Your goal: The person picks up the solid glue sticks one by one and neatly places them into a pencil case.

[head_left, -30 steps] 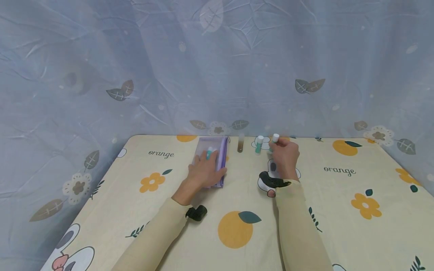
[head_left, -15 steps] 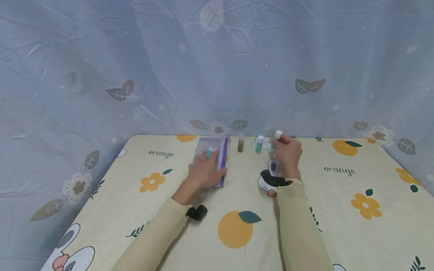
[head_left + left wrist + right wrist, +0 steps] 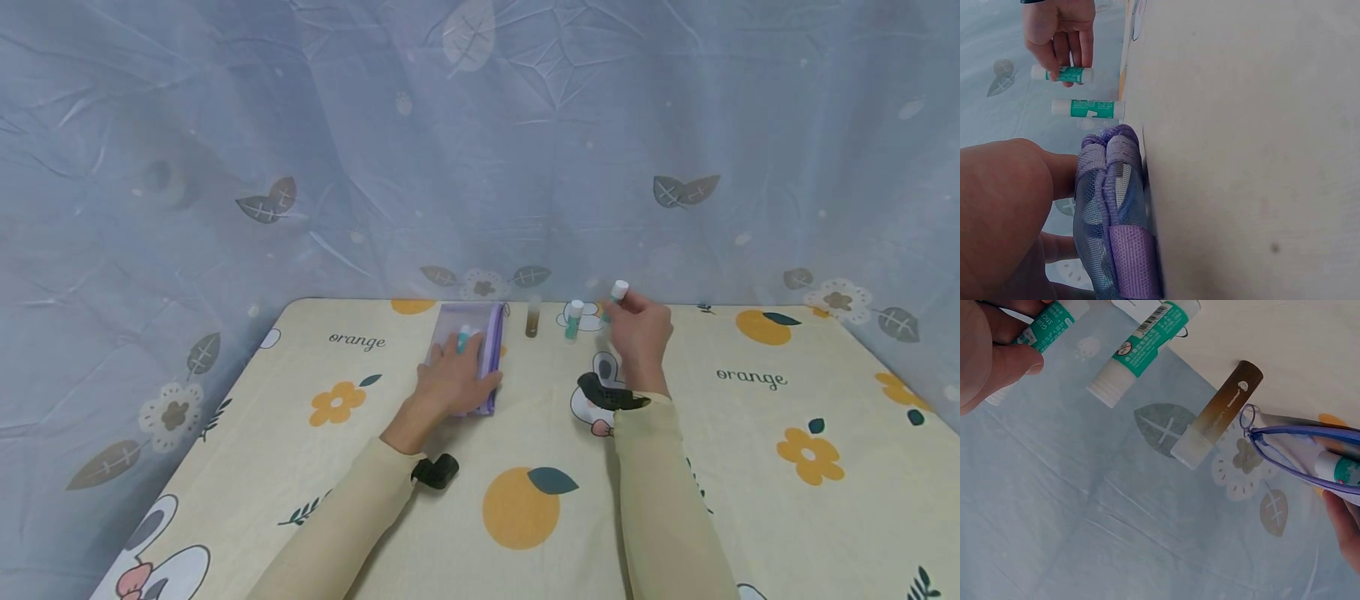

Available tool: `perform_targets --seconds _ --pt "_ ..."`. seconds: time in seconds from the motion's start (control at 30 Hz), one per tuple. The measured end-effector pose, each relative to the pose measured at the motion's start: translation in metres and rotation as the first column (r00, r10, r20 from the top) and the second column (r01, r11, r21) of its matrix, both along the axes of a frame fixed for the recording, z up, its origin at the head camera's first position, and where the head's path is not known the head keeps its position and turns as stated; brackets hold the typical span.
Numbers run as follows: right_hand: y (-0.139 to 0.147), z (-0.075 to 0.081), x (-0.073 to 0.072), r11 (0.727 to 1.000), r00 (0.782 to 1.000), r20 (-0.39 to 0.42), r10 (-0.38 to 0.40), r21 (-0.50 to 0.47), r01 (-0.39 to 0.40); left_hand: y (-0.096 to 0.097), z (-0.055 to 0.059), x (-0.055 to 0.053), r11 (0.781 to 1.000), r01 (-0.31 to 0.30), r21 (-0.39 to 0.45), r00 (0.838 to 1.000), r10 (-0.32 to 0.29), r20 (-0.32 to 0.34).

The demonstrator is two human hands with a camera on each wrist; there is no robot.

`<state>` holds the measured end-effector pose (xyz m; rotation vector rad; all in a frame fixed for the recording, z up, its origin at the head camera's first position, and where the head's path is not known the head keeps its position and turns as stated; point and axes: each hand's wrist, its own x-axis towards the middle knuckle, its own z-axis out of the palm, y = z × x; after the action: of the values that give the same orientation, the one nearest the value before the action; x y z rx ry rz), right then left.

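My right hand (image 3: 641, 337) pinches a green-and-white glue stick (image 3: 618, 292) between thumb and fingers; it tilts, raised over the table's far edge. Left of it a second glue stick (image 3: 573, 321) stands upright on the table, and further left a brown tube with a frosted top (image 3: 532, 319). My left hand (image 3: 453, 377) rests with spread fingers on a purple-edged mesh zip pouch (image 3: 491, 358). In the right wrist view the pouch's zip gapes, and another glue stick (image 3: 1346, 470) lies inside. The left fingertips partly cover the pouch in the head view.
A cream cloth with orange prints (image 3: 521, 508) covers the table. Behind the far edge hangs a blue-grey patterned curtain (image 3: 480, 167), close to the standing sticks. A black strap (image 3: 611, 398) sits at the right wrist, and a black camera mount (image 3: 437, 472) at the left.
My right hand has lifted the glue stick and moved slightly right and up, away from the standing glue stick; the stick leans more now. My left hand and the pouch have stayed put.
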<state>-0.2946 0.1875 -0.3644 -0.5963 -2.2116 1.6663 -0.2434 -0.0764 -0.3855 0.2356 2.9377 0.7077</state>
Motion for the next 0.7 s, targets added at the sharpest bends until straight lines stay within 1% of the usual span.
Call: perform_targets --seconds 0.27,0.7 --pt "0.0 0.008 0.003 1.0 1.0 -0.011 0.002 -0.011 -0.002 0.0 0.0 0.0 1.0 0.001 0.005 1.0 -0.001 0.003" --pt "-0.001 0.013 0.004 1.0 0.999 -0.039 -0.005 0.001 0.005 0.001 0.002 0.002 1.0 -0.005 0.005 1.0 0.005 0.006"
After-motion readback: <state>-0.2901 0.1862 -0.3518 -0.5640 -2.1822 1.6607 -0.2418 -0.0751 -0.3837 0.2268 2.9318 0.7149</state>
